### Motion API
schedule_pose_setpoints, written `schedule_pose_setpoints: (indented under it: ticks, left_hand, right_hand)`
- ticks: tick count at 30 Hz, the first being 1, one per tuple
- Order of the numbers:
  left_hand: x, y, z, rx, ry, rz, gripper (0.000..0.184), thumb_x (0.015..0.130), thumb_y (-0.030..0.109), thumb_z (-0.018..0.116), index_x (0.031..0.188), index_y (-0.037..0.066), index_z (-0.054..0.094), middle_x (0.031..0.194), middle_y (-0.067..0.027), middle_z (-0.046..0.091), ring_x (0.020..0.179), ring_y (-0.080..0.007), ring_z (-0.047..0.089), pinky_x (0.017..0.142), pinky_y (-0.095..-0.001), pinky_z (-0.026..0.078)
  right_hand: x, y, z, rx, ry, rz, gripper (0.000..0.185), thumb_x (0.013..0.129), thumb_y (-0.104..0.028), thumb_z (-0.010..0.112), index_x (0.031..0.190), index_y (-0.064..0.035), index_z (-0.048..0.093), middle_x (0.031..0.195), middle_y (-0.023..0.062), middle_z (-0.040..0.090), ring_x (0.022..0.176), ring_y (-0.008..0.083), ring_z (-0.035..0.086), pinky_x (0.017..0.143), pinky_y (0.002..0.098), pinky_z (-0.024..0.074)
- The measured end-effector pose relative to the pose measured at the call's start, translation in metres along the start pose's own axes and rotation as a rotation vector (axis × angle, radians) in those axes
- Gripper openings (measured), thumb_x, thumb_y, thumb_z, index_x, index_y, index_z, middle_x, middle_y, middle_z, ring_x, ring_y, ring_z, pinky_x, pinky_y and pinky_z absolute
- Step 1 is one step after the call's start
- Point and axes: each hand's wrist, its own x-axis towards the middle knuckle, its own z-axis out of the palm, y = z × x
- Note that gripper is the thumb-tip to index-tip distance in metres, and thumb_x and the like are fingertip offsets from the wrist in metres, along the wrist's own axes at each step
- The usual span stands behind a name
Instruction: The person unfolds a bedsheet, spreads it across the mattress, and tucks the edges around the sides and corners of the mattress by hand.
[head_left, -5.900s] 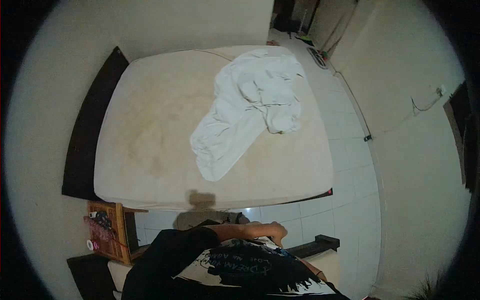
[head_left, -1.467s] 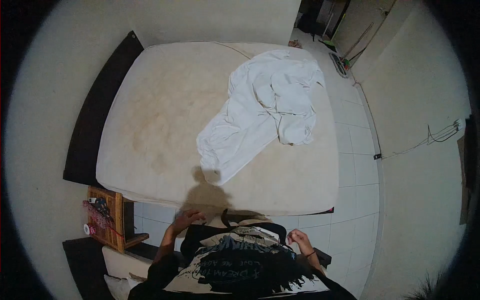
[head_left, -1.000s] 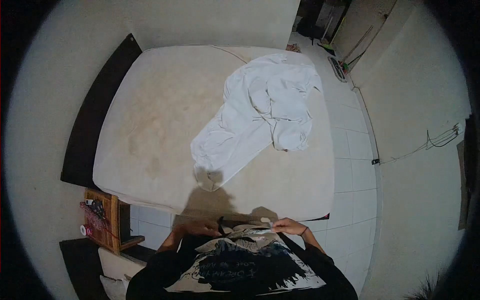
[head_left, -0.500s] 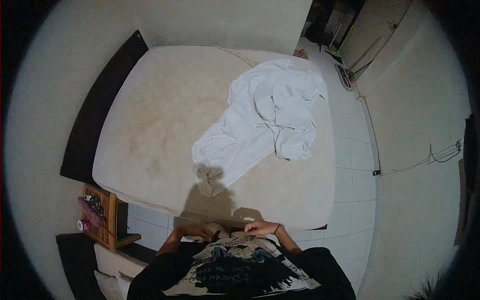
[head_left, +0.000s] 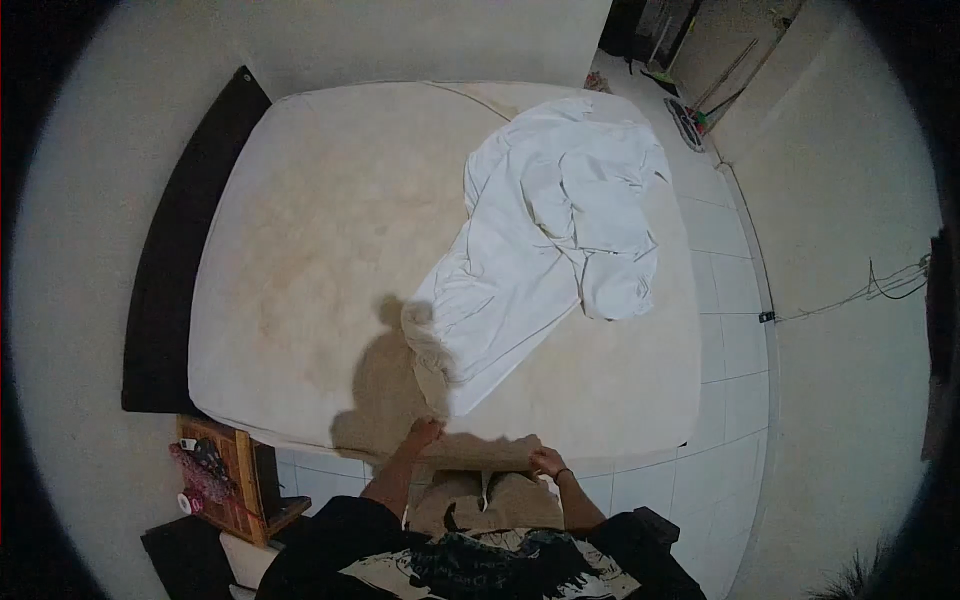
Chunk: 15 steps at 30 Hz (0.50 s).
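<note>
A bare mattress (head_left: 330,200) with brownish stains lies before me. Across its right half spreads a crumpled white sheet (head_left: 510,240), its narrow end pointing towards me. My left hand (head_left: 425,433) is closed at the near side of the mattress, right by that narrow end; what its fingers hold, if anything, is hidden. Further right, my right hand (head_left: 547,461) is closed at the near mattress edge, and I cannot make out what is in it. My shadow falls over the mattress and the sheet's near end.
A dark headboard (head_left: 185,250) stands along the left end. By the near left corner is a wooden bedside table (head_left: 225,480) with small items on it. White floor tiles (head_left: 735,345) run along the right wall. A mop (head_left: 685,125) leans by the doorway at the back right.
Both hands have moved away from my body, forward to the near mattress edge and apart from each other. My view has shifted slightly. The sheet keeps much the same shape.
</note>
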Motion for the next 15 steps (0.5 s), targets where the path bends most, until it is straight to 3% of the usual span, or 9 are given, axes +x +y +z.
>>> schedule_pose_setpoints:
  ticks: [1, 3, 5, 6, 8, 11, 13, 15]
  left_hand:
    - [0.013, 0.005, -0.006, -0.234, 0.088, -0.142, 0.042, 0.087, 0.036, 0.052, 0.103, -0.002, 0.057, 0.099, -0.0139, 0.062, 0.090, -0.0266, 0.059, 0.080, -0.0364, 0.045]
    - [0.069, -0.017, -0.026, -0.040, 0.185, -0.152, 0.044, 0.085, 0.037, 0.054, 0.106, -0.002, 0.056, 0.101, -0.0144, 0.061, 0.093, -0.0283, 0.058, 0.081, -0.0369, 0.045]
    - [0.071, 0.004, -0.051, -0.137, 0.151, -0.029, 0.044, 0.087, 0.036, 0.052, 0.110, -0.002, 0.055, 0.107, -0.0178, 0.059, 0.095, -0.0333, 0.058, 0.083, -0.0395, 0.045]
    - [0.092, -0.005, -0.065, 0.131, 0.140, 0.176, 0.046, 0.086, 0.037, 0.053, 0.111, -0.002, 0.055, 0.110, -0.0186, 0.058, 0.097, -0.0341, 0.057, 0.083, -0.0406, 0.045]
    - [0.139, -0.014, -0.084, 0.261, 0.159, 0.224, 0.051, 0.084, 0.039, 0.057, 0.116, 0.000, 0.052, 0.115, -0.0201, 0.055, 0.102, -0.0353, 0.054, 0.084, -0.0425, 0.046]
    - [0.164, 0.022, -0.096, -0.272, 0.329, -0.096, 0.062, 0.081, 0.041, 0.060, 0.125, 0.001, 0.042, 0.120, -0.0211, 0.052, 0.109, -0.0348, 0.051, 0.087, -0.0422, 0.045]
    - [0.154, 0.065, -0.099, -0.584, 0.481, -0.136, 0.069, 0.080, 0.042, 0.061, 0.130, 0.002, 0.035, 0.121, -0.0213, 0.051, 0.112, -0.0340, 0.049, 0.089, -0.0411, 0.044]
    - [0.181, 0.064, -0.097, -0.614, 0.586, -0.119, 0.073, 0.077, 0.043, 0.063, 0.131, 0.002, 0.035, 0.122, -0.0207, 0.052, 0.113, -0.0318, 0.049, 0.089, -0.0398, 0.044]
  right_hand:
    - [-0.005, -0.021, -0.002, 0.069, -0.002, 0.004, 0.029, 0.087, -0.024, 0.057, 0.100, 0.0019, 0.060, 0.087, 0.0111, 0.065, 0.067, 0.0197, 0.062, 0.064, 0.0310, 0.0520]
    - [-0.028, -0.084, -0.008, 0.203, -0.012, 0.019, 0.028, 0.087, -0.022, 0.059, 0.100, 0.0026, 0.059, 0.085, 0.0097, 0.065, 0.068, 0.0181, 0.061, 0.064, 0.0304, 0.0520]
    - [-0.013, -0.083, 0.004, 0.129, -0.007, 0.047, 0.027, 0.087, -0.020, 0.059, 0.102, 0.0026, 0.058, 0.085, 0.0093, 0.064, 0.069, 0.0175, 0.061, 0.064, 0.0303, 0.0521]
    - [-0.001, -0.079, 0.006, 0.092, -0.004, 0.057, 0.027, 0.086, -0.018, 0.060, 0.103, 0.0025, 0.057, 0.085, 0.0091, 0.064, 0.070, 0.0171, 0.062, 0.064, 0.0303, 0.0521]
    - [0.022, -0.069, 0.015, 0.095, -0.051, 0.076, 0.028, 0.086, -0.018, 0.059, 0.105, 0.0022, 0.056, 0.084, 0.0086, 0.064, 0.070, 0.0165, 0.062, 0.064, 0.0305, 0.0521]
    - [0.028, -0.099, 0.012, 0.236, -0.061, 0.161, 0.032, 0.085, -0.023, 0.060, 0.104, 0.0011, 0.059, 0.083, 0.0093, 0.065, 0.073, 0.0153, 0.062, 0.066, 0.0282, 0.0517]
    - [0.037, -0.113, 0.009, 0.354, -0.053, 0.172, 0.030, 0.085, -0.023, 0.060, 0.103, 0.0000, 0.059, 0.083, 0.0083, 0.065, 0.072, 0.0140, 0.062, 0.064, 0.0268, 0.0509]
    - [0.055, -0.107, 0.008, 0.451, -0.046, 0.116, 0.023, 0.086, -0.018, 0.058, 0.102, -0.0011, 0.057, 0.082, 0.0053, 0.063, 0.068, 0.0123, 0.059, 0.061, 0.0264, 0.0498]
